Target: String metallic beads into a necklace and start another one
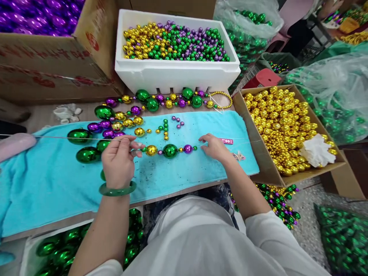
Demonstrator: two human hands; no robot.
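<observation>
On the blue towel, a beaded strand lies between my hands, with a gold bead, a large green bead and a purple bead. My left hand, wearing a green bangle, is closed at the strand's left end, pinching its thin string. My right hand is just past the right end, fingers curved and apart, with no bead in them. Small loose green beads and purple beads sit above the strand. Large green beads lie beside my left hand.
A white foam box of mixed beads stands behind a finished-looking bead string. To the right is a carton of gold beads; at the left, a carton of purple ones. A pink label lies near my right hand.
</observation>
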